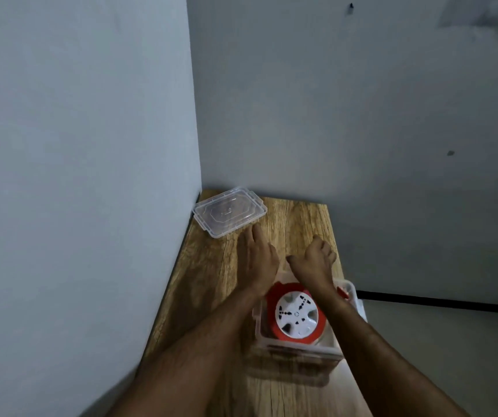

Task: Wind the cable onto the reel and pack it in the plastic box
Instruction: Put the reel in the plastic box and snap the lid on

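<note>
Bare grey walls in a corner, with a narrow wood-grain table [205, 266] pushed into it. From the head view, the round red-and-white plastic cable reel [297, 315] already sits inside the clear plastic box [348, 285]. The left hand [255, 257] reaches flat, fingers straight, toward the clear rectangular snap-on lid [229, 212]. The right hand [316, 257] hovers loosely curled, holding nothing. I'd grab the lid by its rim and line up the corners first; that thin glossy plastic probably flexes.
</note>
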A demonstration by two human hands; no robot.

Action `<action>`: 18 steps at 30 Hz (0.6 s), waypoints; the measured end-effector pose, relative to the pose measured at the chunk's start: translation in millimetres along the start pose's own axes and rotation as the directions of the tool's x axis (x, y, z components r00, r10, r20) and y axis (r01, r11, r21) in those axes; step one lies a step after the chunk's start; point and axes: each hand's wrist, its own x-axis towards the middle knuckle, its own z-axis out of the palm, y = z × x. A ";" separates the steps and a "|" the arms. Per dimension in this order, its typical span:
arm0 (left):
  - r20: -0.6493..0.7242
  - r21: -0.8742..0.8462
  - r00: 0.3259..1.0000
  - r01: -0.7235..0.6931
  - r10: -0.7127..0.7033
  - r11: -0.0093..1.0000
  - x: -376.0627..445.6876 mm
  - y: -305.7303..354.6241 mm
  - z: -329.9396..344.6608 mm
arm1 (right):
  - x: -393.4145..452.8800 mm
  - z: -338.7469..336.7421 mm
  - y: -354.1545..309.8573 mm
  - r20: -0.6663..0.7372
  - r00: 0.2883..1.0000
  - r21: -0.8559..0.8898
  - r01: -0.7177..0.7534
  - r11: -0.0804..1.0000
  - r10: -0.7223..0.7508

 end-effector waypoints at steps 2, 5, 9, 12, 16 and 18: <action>-0.027 -0.017 0.997 0.078 -0.079 0.997 22.8 -11.5 -5.5 | 19.9 4.3 -14.9 0.017 0.998 -0.029 0.056 0.998 -0.056; -0.034 -0.074 0.975 0.215 -0.218 0.974 54.0 -29.4 -12.8 | 50.9 12.2 -34.0 0.046 0.993 -0.036 0.113 0.993 -0.112; -0.071 -0.093 0.958 0.272 -0.279 0.958 88.7 -55.6 -16.2 | 98.4 27.9 -54.5 0.071 0.985 -0.027 0.160 0.987 -0.157; -0.080 -0.100 0.939 0.327 -0.336 0.940 111.7 -75.2 -12.5 | 136.1 42.9 -64.5 0.085 0.978 -0.005 0.194 0.981 -0.192; -0.087 -0.160 0.885 0.440 -0.457 0.883 141.3 -100.0 1.1 | 181.9 63.4 -76.0 0.106 0.970 -0.015 0.223 0.975 -0.220; -0.084 -0.166 0.863 0.481 -0.498 0.861 155.3 -112.3 12.6 | 205.6 76.6 -78.6 0.122 0.968 -0.034 0.223 0.974 -0.217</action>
